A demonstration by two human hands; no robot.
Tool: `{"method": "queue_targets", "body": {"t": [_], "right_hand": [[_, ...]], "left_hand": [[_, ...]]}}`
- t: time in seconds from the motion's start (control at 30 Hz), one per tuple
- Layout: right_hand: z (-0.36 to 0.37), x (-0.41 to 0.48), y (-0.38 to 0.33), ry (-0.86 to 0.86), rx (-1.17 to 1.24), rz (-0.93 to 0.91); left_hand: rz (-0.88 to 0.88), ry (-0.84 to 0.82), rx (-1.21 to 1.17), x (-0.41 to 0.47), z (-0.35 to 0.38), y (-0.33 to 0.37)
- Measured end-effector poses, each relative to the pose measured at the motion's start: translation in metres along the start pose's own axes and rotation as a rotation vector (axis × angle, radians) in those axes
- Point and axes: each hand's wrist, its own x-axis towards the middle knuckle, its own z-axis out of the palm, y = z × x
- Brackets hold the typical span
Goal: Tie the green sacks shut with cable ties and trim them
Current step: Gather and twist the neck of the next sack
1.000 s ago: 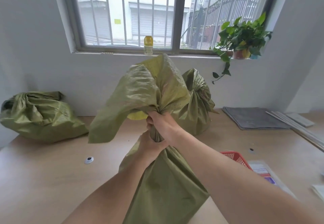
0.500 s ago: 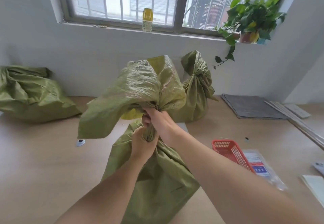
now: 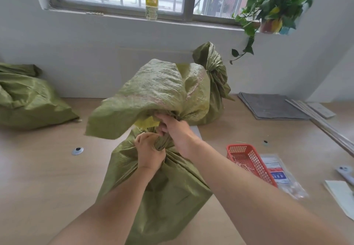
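Observation:
A green woven sack (image 3: 159,193) stands upright on the wooden table in front of me. Its neck is bunched together, and the loose top flares up and to the left above my hands. My left hand (image 3: 148,149) is shut around the gathered neck low down. My right hand (image 3: 175,129) grips the same neck just above it. A second green sack (image 3: 215,85) stands behind with its neck gathered shut. A third green sack (image 3: 28,99) lies slumped at the far left. I see no cable tie on the held sack.
A red plastic basket (image 3: 249,158) sits to the right of the sack, beside a clear packet (image 3: 281,175). A grey mat (image 3: 272,106) and flat strips lie at the back right. A small round disc (image 3: 77,150) rests on the table at left. A potted plant (image 3: 272,9) hangs over the sill.
The view has tilted downward and the sack sits lower in frame. Both hands keep their hold on the neck; the loose top has flopped further over to the left.

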Motion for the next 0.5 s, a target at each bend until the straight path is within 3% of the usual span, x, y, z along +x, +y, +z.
{"method": "queue_targets", "body": {"t": [0.3, 0.5], "right_hand": [[-0.053, -0.014, 0.006, -0.01, 0.001, -0.098], [-0.092, -0.033, 0.023, 0.055, 0.032, -0.098]], "left_hand": [[-0.193, -0.001, -0.018, -0.004, -0.004, 0.037], [-0.19, 0.004, 0.051, -0.023, 0.005, 0.068]]}}
